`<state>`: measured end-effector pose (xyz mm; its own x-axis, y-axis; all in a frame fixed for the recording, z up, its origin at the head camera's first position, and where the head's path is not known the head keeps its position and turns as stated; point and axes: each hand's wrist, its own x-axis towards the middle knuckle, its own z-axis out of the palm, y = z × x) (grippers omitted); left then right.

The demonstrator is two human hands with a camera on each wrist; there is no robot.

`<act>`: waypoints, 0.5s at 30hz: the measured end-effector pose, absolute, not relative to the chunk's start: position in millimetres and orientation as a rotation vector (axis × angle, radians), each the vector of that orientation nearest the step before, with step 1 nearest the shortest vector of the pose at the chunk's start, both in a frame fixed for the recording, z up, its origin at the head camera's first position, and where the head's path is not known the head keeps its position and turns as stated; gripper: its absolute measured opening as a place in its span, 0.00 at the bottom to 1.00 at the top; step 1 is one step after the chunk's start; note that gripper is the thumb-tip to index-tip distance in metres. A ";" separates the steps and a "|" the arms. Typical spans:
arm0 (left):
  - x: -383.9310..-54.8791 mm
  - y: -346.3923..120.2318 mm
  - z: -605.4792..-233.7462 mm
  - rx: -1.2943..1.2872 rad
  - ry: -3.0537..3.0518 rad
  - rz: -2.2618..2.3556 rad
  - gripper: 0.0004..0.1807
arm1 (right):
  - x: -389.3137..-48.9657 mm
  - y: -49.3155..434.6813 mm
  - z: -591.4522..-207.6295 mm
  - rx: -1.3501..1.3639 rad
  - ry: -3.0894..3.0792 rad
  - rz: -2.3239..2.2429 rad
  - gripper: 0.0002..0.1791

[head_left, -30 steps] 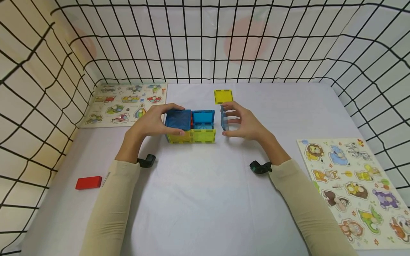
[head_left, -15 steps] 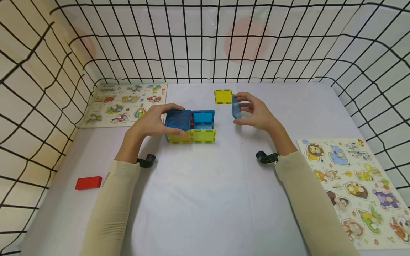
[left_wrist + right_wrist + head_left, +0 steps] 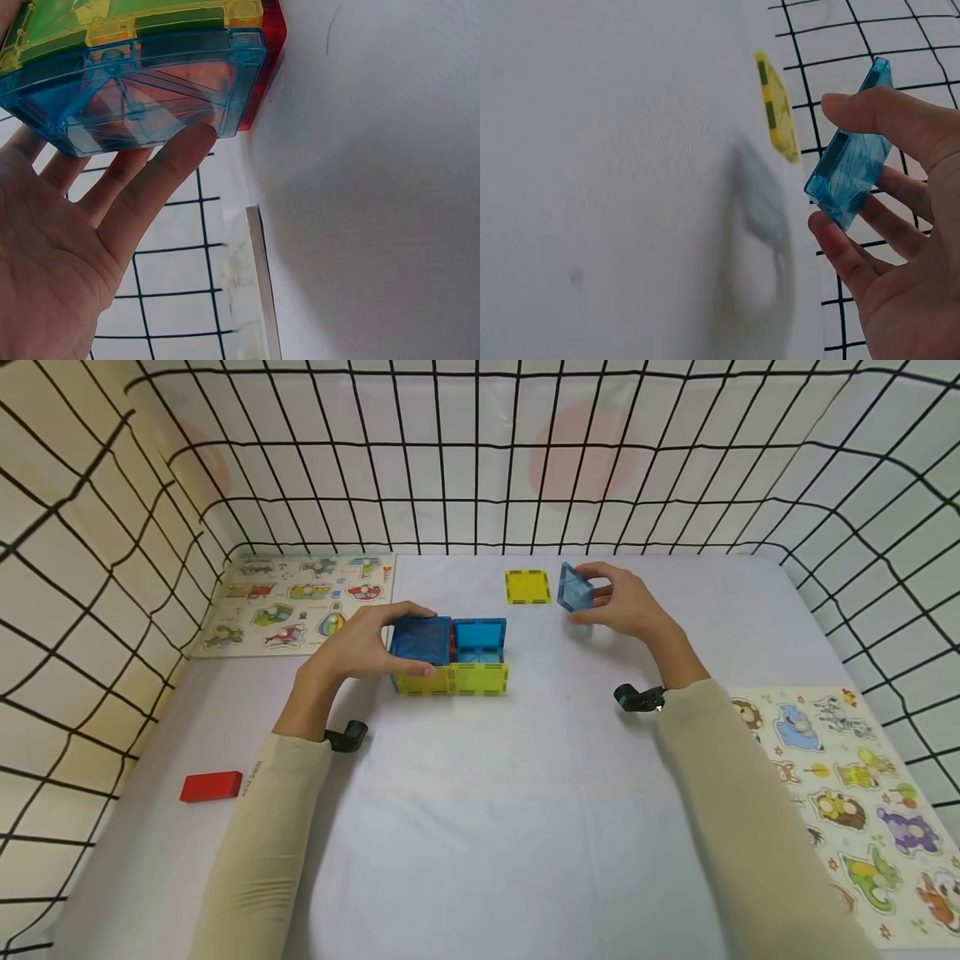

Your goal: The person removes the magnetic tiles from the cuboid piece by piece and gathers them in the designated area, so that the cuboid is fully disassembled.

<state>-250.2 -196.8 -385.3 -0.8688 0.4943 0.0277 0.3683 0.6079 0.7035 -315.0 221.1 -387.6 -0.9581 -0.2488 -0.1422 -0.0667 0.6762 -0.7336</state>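
Observation:
A box of translucent magnetic tiles (image 3: 480,678) stands on the white cloth, yellow along its front. Its left half is capped by a dark blue tile (image 3: 420,640); the right half is uncovered and shows blue inside, with a red piece between the halves. My left hand (image 3: 360,643) holds the box's left end, thumb at the front and fingers at the back. A blue end tile (image 3: 142,105) faces the palm in the left wrist view. My right hand (image 3: 630,602) pinches a loose blue magnetic tile (image 3: 855,161), tilted above the cloth. Beside it lies a yellow magnetic tile (image 3: 528,587).
A vehicle puzzle board (image 3: 285,610) lies at the back left, an animal puzzle board (image 3: 885,793) at the right, partly under the right sleeve. A red block (image 3: 211,786) rests near the left sleeve. Black wire mesh (image 3: 480,443) borders the table's back and sides.
My right hand has moved away from the box, back and to the right, carrying the blue magnetic tile past the yellow one and tilting it. The left hand stays on the box.

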 end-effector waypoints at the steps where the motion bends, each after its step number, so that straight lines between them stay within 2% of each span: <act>1: -250.4 -196.7 -385.3 0.720 2.663 1.106 0.43 | -316.8 222.5 -388.7 -0.246 2.666 -1.137 0.47; 10: -250.8 -196.7 -386.4 0.710 2.669 1.099 0.42 | -326.8 229.4 -401.0 -0.193 2.720 -1.044 0.51; 15: -251.6 -197.5 -387.3 0.733 2.671 1.099 0.42 | -330.7 229.5 -406.6 -0.159 2.745 -0.993 0.50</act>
<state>-251.6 -197.5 -387.3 -0.8667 0.4975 0.0359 0.3788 0.6096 0.6964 -330.7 229.5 -406.6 -0.9705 -0.1743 -0.1666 -0.0274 0.7662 -0.6420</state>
